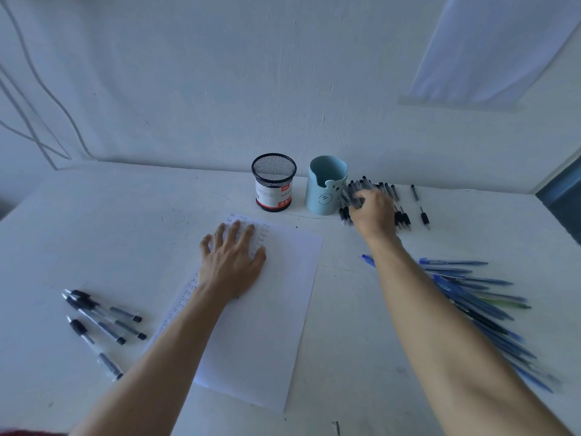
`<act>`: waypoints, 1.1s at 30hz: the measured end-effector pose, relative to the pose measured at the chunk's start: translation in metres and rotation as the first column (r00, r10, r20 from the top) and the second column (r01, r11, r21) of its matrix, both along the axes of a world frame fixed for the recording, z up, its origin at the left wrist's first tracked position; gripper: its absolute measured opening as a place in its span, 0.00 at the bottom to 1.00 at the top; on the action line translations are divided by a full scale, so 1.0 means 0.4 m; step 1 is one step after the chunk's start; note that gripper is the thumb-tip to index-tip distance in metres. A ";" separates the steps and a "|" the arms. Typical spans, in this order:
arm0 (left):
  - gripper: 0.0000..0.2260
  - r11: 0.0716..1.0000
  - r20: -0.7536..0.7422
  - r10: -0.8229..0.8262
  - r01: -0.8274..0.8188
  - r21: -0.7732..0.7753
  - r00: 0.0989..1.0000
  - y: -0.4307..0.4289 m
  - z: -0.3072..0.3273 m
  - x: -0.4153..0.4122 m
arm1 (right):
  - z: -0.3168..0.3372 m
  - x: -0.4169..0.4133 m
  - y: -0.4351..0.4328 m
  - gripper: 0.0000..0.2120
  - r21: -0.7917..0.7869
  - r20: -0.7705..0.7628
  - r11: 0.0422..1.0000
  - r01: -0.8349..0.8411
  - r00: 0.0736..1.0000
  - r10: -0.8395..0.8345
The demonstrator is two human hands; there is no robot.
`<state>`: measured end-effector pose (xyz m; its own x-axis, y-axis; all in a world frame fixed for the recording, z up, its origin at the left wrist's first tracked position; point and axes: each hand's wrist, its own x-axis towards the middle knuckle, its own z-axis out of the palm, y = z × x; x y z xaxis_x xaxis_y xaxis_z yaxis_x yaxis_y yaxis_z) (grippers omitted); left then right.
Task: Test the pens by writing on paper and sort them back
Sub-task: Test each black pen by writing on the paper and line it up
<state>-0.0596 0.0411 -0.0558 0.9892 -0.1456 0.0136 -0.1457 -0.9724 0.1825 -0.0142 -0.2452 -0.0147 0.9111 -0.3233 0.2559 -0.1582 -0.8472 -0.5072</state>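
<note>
Left hand (232, 262) presses flat on the paper (276, 309); right hand (374, 212), beyond it, grips black pens (391, 191) on the counter (125, 231).

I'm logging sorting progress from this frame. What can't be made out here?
Head view:
Right hand: its back hides whether the fingers grip any black pens beneath.
Paper: left hand covers part of the writing.
Blue pens: right forearm hides some; those lower right are blurred.
</note>
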 end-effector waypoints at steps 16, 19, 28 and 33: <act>0.27 0.988 -0.020 0.047 -0.049 -0.144 0.999 0.011 -0.005 0.010 | -0.048 -0.206 0.252 0.15 0.159 0.118 0.978 -0.138 0.986 0.119; 0.30 0.933 -0.037 0.074 -0.082 -0.352 0.997 0.024 0.022 0.007 | -0.089 -0.260 0.316 0.22 0.009 0.013 0.967 -0.254 0.967 0.254; 0.10 0.881 0.069 -0.169 0.182 -0.436 0.983 0.175 0.069 -0.075 | -0.104 -0.297 0.325 0.36 -0.144 -0.298 0.894 -0.425 0.880 0.370; 0.14 0.933 -0.050 -0.191 0.166 -0.319 0.980 0.299 0.106 -0.140 | -0.104 -0.298 0.328 0.33 -0.155 -0.336 0.886 -0.437 0.867 0.369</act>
<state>-0.1157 0.1607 -0.0135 0.9471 -0.3208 0.0099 -0.2843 -0.8241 0.4899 -0.1336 -0.1141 -0.0564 0.9925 0.1212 -0.0183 0.1109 -0.9515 -0.2869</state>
